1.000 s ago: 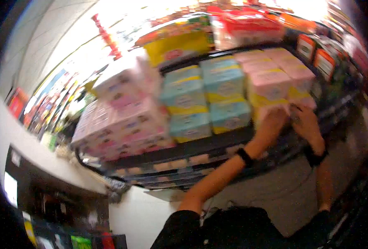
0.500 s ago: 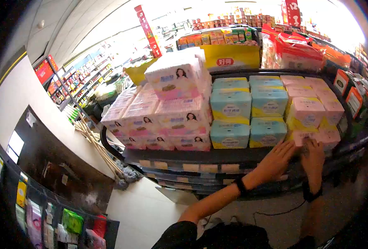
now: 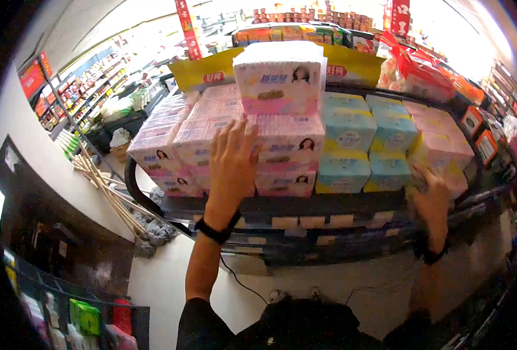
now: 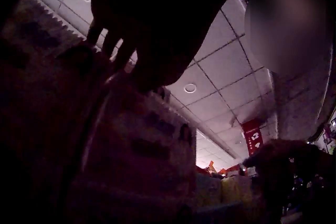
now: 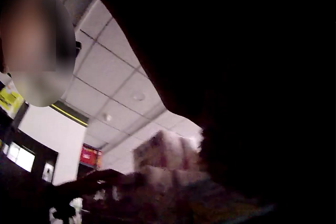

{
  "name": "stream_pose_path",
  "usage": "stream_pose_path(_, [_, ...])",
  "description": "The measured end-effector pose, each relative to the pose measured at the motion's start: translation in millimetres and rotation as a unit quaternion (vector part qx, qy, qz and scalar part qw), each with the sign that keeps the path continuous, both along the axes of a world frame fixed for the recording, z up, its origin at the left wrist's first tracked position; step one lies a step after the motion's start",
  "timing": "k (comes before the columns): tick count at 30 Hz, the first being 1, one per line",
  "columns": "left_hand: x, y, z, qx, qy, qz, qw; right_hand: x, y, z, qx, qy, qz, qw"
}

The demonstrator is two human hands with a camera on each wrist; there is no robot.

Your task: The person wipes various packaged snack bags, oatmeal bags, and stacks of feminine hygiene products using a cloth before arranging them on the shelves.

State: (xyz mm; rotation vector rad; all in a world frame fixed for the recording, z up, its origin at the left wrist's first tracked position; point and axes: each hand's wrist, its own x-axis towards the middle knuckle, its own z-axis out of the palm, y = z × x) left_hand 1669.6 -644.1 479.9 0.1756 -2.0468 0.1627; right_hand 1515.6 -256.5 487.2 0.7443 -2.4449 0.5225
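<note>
My left hand (image 3: 231,166) lies flat against the front of stacked pink-and-white tissue packs (image 3: 287,140), fingers straight and pointing up. In the left wrist view that hand is a dark shape, its fingertips at the packs. One taller pink-and-white bundle (image 3: 277,87) sits on top of this stack. Over at the right end, my right hand (image 3: 433,198), slightly blurred, has its fingers stretched towards the pink-and-yellow packs (image 3: 442,149). Its fingertips overlap their lower front corner, and nothing shows in its grasp. Teal-and-yellow packs (image 3: 346,169) stand in rows between the hands.
A dark shelf edge (image 3: 305,205) with price tags runs below the packs. Behind are a yellow banner (image 3: 212,70) and red-and-clear bags (image 3: 419,76). Wooden-handled mops (image 3: 110,192) lean at the left, and boxes with orange labels (image 3: 483,140) stand at the right.
My left hand has left the pink-and-yellow packs and moved left to the pink-and-white stack. The right hand stays near the right-hand packs. The head view has shifted to the left.
</note>
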Motion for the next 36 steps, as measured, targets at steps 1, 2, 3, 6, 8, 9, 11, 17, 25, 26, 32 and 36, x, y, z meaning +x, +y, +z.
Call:
stream_pose_path(1, [-3.2, -12.1, -3.5, 0.001, -0.013, -0.032, 0.999, 10.5, -29.7, 12.7, -0.012, 0.045, 0.058, 0.997])
stream_pose_path(2, [-5.2, -21.6, -5.6, 0.002, -0.025, -0.064, 0.998, 25.8, -63.0, 29.0, -0.036, 0.037, 0.107, 0.993])
stream_pose_path(3, [-5.7, -25.8, -6.8, 0.008, -0.026, -0.072, 0.997, 39.9, -95.4, 44.6, -0.058, 0.029, 0.156, 0.986])
stream_pose_path(6, [-8.0, -30.5, -12.3, 0.016, 0.02, -0.109, 0.994, 66.4, -178.1, 63.4, 0.021, 0.095, 0.18, 0.979])
stream_pose_path(8, [-10.0, -31.4, -14.3, 0.019, 0.037, -0.104, 0.994, 74.7, -221.7, 62.9, 0.049, 0.094, 0.191, 0.976])
stream_pose_path(9, [-10.7, -33.8, -15.9, 0.028, 0.029, -0.107, 0.993, 74.3, -241.4, 55.2, 0.11, 0.076, 0.183, 0.974])
stream_pose_path(11, [-13.1, -37.5, -18.5, 0.027, 0.05, -0.112, 0.992, 77.3, -253.6, 43.9, 0.176, 0.048, 0.171, 0.968])
stream_pose_path(17, [-13.5, -45.9, -18.1, 0.028, 0.051, -0.139, 0.989, 59.8, -214.1, 31.8, 0.153, 0.085, 0.062, 0.983])
stream_pose_path(25, [90.7, -39.7, -75.3, 0.13, -0.054, -0.313, 0.939, 112.2, -124.6, -43.7, 0.074, 0.038, 0.048, 0.995])
stream_pose_path(26, [119.2, -29.2, -104.6, 0.214, -0.097, -0.359, 0.903, 130.9, -119.1, -68.5, 0.046, 0.042, 0.093, 0.994])
stream_pose_path(32, [213.9, 83.4, -285.4, 0.639, -0.262, -0.405, 0.599, 262.9, -165.0, -203.4, -0.136, -0.257, 0.245, 0.925])
stream_pose_path(36, [270.1, 108.6, -328.3, 0.877, -0.158, -0.34, 0.301, 334.1, -166.9, -265.4, -0.282, -0.531, 0.185, 0.777])
